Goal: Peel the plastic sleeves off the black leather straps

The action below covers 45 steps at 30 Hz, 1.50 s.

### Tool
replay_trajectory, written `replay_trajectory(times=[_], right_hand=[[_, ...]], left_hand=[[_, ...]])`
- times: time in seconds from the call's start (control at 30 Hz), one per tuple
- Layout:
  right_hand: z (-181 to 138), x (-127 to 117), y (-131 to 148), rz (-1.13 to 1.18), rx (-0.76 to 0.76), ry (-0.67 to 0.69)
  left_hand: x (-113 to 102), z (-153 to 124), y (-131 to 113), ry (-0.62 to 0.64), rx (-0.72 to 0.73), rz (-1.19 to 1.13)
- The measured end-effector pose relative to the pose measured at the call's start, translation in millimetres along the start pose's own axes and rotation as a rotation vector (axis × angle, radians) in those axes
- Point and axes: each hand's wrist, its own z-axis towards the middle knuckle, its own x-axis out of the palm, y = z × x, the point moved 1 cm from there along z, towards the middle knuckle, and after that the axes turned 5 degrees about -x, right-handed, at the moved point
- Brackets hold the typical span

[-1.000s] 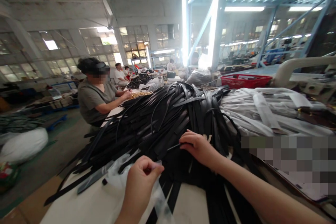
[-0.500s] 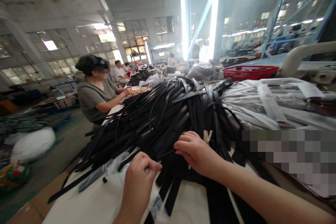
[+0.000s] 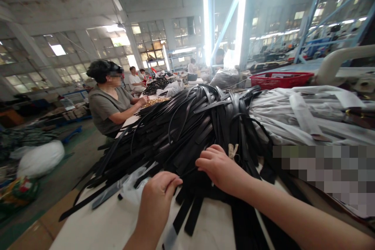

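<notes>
Black straps (image 3: 187, 125) heaped on the white table (image 3: 102, 222). Over its near end: left hand (image 3: 158, 193), fingertips together, and right hand (image 3: 216, 166), fingers curled; whether either grips a strap cannot be told. At its left edge: a co-worker (image 3: 107, 107).

Black straps (image 3: 190, 125) are heaped across the pale desk (image 3: 96, 222). Above its near part, the left hand (image 3: 159, 195) is held in a pinch, with a translucent bag (image 3: 129, 187) at its left. The right hand (image 3: 218, 170) is held curled over the straps; the contents of neither can be confirmed. White straps (image 3: 303, 115) are piled at right, a red basket (image 3: 268, 82) behind. A person (image 3: 104, 105) is noted at left, near gold pieces (image 3: 151, 103).
</notes>
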Motion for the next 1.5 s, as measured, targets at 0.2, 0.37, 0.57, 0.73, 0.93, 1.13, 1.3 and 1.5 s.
replay_trajectory(times=[0.2, 0.37, 0.57, 0.73, 0.93, 1.13, 1.3, 1.5], right_hand=[[-4.5, 12.1, 15.0, 0.007, -0.042, 0.049], [-7.5, 20.4, 22.5, 0.068, -0.069, 0.099], [-3.3, 8.8, -9.6, 0.02, 0.015, 0.124], [-5.6, 18.0, -0.5, 0.001, -0.08, 0.119], [-8.9, 22.3, 22.3, 0.014, -0.145, 0.084], [-3.0, 12.4, -14.0, 0.009, 0.013, 0.1], [-1.1, 8.3, -11.0, -0.02, -0.037, 0.089], [-5.4, 7.3, 16.3, 0.023, -0.118, 0.043]], left_hand=[[11.8, -6.7, -5.0, 0.103, -0.007, 0.08], [14.6, -9.5, -9.0, 0.227, 0.067, 0.245], [-2.3, -2.8, -5.7, 0.207, 0.096, 0.533], [1.2, -6.3, -12.1, 0.287, 0.103, 0.705], [15.5, -15.0, -5.9, 0.218, 0.287, 0.605], [6.9, -4.9, 6.5, 0.089, 0.286, 0.648], [4.2, -3.7, 8.4, 0.083, 0.318, 0.636], [6.4, -5.0, 9.6, 0.068, 0.354, 0.528]])
